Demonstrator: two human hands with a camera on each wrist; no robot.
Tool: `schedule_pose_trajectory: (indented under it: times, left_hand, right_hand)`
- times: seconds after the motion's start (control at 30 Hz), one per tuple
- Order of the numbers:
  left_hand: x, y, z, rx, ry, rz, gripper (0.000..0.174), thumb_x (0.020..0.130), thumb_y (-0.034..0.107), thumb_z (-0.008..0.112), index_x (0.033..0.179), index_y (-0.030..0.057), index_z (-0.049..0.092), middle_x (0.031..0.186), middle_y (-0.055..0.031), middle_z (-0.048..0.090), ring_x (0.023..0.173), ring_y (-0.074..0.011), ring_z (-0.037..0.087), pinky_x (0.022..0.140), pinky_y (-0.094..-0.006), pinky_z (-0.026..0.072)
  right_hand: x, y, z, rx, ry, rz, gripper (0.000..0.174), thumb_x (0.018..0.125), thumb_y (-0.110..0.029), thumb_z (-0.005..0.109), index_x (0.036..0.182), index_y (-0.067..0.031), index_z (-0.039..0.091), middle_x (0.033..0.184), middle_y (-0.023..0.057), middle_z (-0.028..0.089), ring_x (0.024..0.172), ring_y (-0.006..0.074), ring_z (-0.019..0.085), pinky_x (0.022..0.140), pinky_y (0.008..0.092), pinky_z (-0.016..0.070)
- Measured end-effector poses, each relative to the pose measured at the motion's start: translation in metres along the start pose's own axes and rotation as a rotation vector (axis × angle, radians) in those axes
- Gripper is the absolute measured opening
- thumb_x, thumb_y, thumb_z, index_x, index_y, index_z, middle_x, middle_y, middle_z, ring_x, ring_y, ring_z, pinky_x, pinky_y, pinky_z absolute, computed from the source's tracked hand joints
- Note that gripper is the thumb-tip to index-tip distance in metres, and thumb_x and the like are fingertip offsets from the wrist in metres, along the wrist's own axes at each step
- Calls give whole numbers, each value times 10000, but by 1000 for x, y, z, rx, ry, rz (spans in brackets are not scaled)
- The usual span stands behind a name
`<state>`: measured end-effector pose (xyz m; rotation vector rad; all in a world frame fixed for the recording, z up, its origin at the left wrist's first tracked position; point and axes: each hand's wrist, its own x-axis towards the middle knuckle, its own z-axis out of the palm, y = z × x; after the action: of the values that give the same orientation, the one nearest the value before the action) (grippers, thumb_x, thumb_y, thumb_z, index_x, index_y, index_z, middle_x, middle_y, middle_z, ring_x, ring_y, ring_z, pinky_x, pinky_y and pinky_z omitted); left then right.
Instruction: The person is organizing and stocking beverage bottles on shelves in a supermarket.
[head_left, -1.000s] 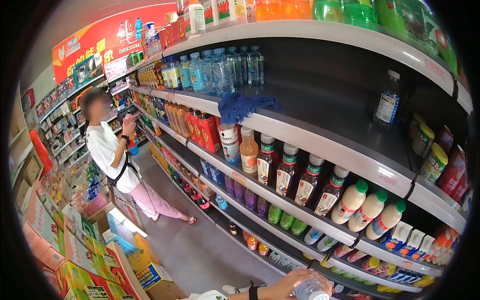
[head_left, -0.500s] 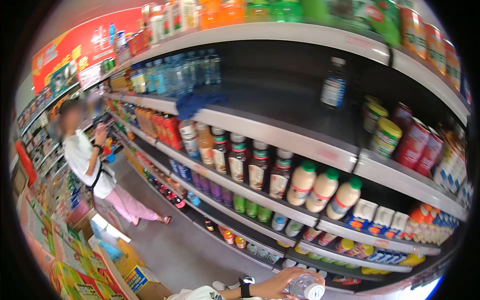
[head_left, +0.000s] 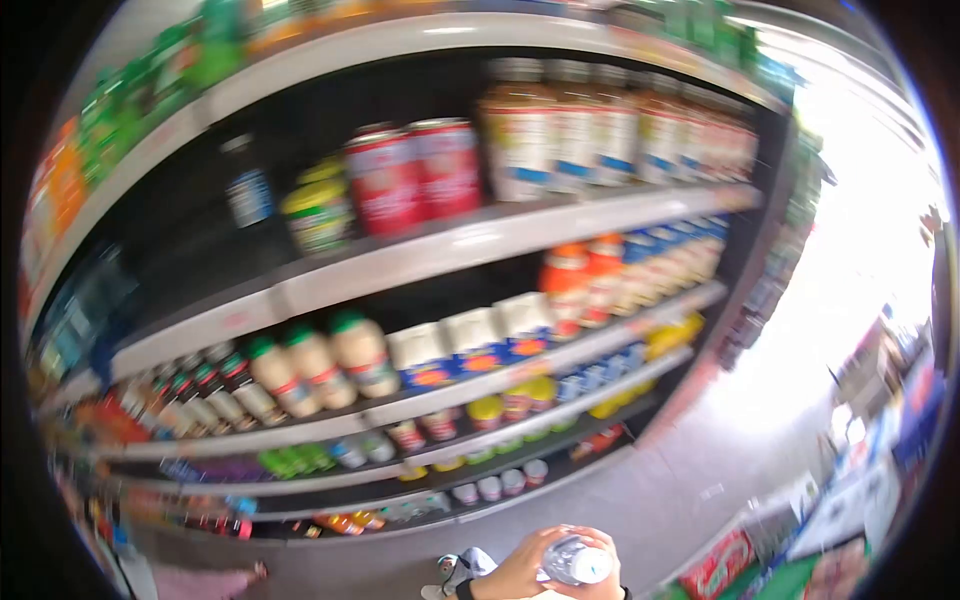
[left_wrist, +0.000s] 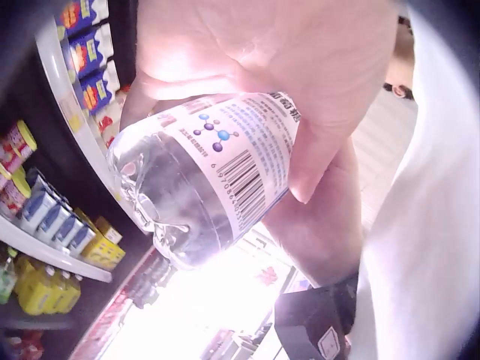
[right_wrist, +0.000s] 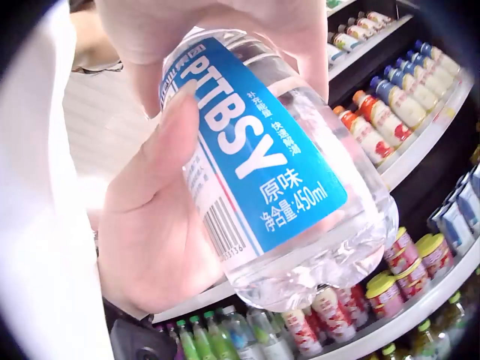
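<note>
A clear plastic water bottle [head_left: 575, 563] with a white cap is held between both hands low in the head view. My left hand [head_left: 518, 572] grips it from the left, and my right hand [head_left: 603, 548] curls round its other side. In the right wrist view the bottle [right_wrist: 289, 195] shows a blue label reading PTTBSY and 450ml, with the left thumb [right_wrist: 180, 124] pressed against the label. Its barcode side and clear base face the left wrist view, where the left hand [left_wrist: 262, 45] covers the upper part of the bottle [left_wrist: 217, 172].
Drink shelves hold red cans [head_left: 415, 180], bottles with green caps [head_left: 355, 350], white-topped cartons [head_left: 470, 335] and a single dark bottle [head_left: 245, 185]. Grey floor [head_left: 560, 490] runs toward a bright opening at right. Goods, including a red package [head_left: 720, 565], lie at lower right.
The head view has swung right along the shelves; the other person has moved almost out of view at left. The bottle stays held, and the right hand now shows clearly on it.
</note>
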<state>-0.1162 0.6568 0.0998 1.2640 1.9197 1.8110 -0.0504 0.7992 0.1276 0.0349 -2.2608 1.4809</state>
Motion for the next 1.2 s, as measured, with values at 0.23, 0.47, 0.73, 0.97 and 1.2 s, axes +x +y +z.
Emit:
schedule_pose_trajectory:
  times: [0.23, 0.47, 0.73, 0.97, 1.2]
  left_hand:
    - [77, 11, 45, -133, -334, -37, 632, 670, 185, 741, 1199, 26, 432, 1207, -138, 480, 1111, -283, 476, 963, -362, 367]
    - [144, -39, 106, -138, -704, 84, 703, 685, 194, 745, 1248, 8, 367, 1222, -156, 450, 1134, -246, 458, 956, -347, 391]
    - [232, -110, 209, -288, -1201, 49, 749, 746, 283, 701, 1294, -20, 290, 1266, -178, 415, 1152, -264, 450, 976, -379, 365]
    - [317, -31, 302, -623, -1372, -201, 700, 741, 327, 703, 1250, -12, 361, 1225, -162, 452, 1108, -263, 476, 927, -364, 392]
    - [370, -82, 391, -455, -1600, 272, 912, 673, 58, 758, 1325, -17, 125, 1194, -190, 447, 1100, -251, 496, 919, -356, 407]
  right_hand:
    - [-7, -1, -56, 244, 278, 148, 616, 573, -162, 809, 1105, -23, 530, 1132, 142, 555, 1067, 263, 526, 919, 353, 416]
    - [-21, 28, -103, -199, 689, 104, 639, 575, -199, 831, 1108, -16, 531, 1148, 158, 540, 1123, 304, 481, 941, 387, 402]
    - [-22, 61, -178, -368, 1064, 208, 716, 629, -239, 825, 1208, -79, 434, 1226, 131, 477, 1106, 302, 507, 913, 395, 433]
    - [-4, 77, -254, -424, 1277, 311, 706, 679, -308, 784, 1227, -64, 413, 1269, 142, 432, 1182, 307, 438, 964, 389, 388]
    - [0, 86, -308, -454, 1440, 509, 875, 703, -363, 757, 1356, -59, 260, 1289, 182, 390, 1199, 340, 406, 975, 393, 367]
